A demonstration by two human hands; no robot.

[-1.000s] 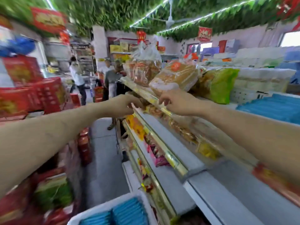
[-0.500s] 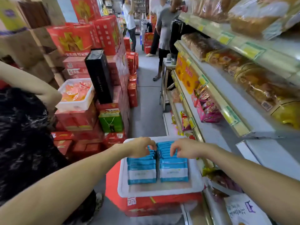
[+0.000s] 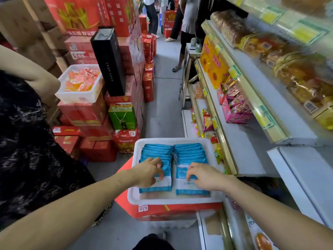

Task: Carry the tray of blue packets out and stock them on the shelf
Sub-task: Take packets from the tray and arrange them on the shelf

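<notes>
Left hand [image 3: 147, 172] and right hand [image 3: 203, 175] both down in the white tray [image 3: 173, 200] — fingers curled, pinching blue packets [image 3: 189, 152], one row each. Tray sits on a red box [image 3: 162, 212], beside the lower shelf [image 3: 241, 141]. Farther left — white tub [image 3: 77, 98] of orange packets.

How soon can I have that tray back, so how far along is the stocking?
Done: the tray sits in the aisle on a red box beside the shelf. In hand: left hand and right hand each grip packets. Left: two long rows in the tray; none visibly shelved.
</notes>
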